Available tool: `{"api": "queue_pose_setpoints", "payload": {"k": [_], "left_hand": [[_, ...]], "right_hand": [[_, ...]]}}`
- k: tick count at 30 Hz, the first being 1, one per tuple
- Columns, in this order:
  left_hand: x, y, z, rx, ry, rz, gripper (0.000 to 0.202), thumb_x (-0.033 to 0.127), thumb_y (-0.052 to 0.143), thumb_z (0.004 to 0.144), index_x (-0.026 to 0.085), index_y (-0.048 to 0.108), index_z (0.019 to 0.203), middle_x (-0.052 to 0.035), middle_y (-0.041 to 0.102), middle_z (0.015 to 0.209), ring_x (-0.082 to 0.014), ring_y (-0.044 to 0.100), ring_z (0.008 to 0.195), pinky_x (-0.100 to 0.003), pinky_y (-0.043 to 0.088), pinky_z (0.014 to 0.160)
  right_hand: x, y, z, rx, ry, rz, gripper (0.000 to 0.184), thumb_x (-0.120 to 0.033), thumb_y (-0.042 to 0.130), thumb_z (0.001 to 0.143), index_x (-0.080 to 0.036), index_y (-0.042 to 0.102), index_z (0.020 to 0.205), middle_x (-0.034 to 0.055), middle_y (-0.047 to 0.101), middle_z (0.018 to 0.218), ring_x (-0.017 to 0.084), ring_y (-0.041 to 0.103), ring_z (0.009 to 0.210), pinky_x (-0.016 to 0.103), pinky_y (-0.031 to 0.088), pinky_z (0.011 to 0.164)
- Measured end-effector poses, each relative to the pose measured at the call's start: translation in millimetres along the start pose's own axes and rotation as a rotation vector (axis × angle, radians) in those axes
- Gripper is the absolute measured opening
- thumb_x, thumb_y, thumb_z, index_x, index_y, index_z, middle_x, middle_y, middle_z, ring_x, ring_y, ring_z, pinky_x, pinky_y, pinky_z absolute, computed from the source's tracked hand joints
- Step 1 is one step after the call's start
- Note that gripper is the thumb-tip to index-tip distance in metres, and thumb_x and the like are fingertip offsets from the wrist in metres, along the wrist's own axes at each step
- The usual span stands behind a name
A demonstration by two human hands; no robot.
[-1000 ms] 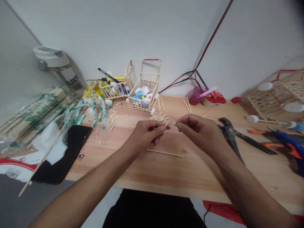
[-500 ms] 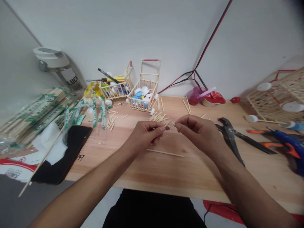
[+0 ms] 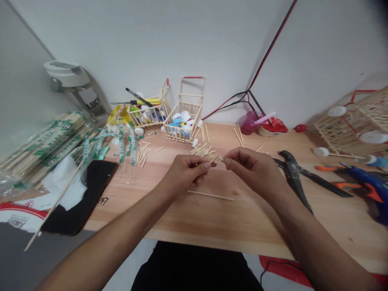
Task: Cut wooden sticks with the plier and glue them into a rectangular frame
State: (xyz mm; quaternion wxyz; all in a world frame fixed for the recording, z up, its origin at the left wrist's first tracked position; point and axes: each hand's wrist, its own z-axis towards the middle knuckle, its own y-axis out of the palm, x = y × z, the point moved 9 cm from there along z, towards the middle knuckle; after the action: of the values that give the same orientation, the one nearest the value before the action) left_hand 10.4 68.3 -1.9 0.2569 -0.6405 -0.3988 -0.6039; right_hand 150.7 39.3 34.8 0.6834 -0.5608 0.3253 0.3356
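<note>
Wooden tabletop (image 3: 248, 226) lies under my hands. My left hand (image 3: 184, 173) and my right hand (image 3: 254, 171) are curled closed, and together they pinch one short stick (image 3: 214, 159). One long stick (image 3: 210, 195) lies just below my hands. One pair of pliers (image 3: 292, 178) sits right of my hands. Past my hands are one pile of small sticks (image 3: 201, 150) and two stick baskets (image 3: 175, 135) full of bottle caps (image 3: 182, 128).
</note>
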Motion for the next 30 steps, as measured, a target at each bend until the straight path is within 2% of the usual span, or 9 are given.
{"api": "queue_pose_setpoints", "payload": {"k": [30], "left_hand": [[-2.4, -2.6, 0.3, 0.017, -0.009, 0.001, 0.025, 0.029, 0.066, 0.077, 0.008, 0.072, 0.09, 0.0065, 0.043, 0.048, -0.0032, 0.034, 0.041, -0.017, 0.024, 0.041]], "right_hand": [[4.2, 1.9, -0.6, 0.004, 0.004, 0.01, 0.014, -0.034, 0.059, 0.082, -0.02, 0.064, 0.079, 0.0009, 0.064, 0.071, 0.014, 0.055, 0.063, 0.025, 0.041, 0.057]]}}
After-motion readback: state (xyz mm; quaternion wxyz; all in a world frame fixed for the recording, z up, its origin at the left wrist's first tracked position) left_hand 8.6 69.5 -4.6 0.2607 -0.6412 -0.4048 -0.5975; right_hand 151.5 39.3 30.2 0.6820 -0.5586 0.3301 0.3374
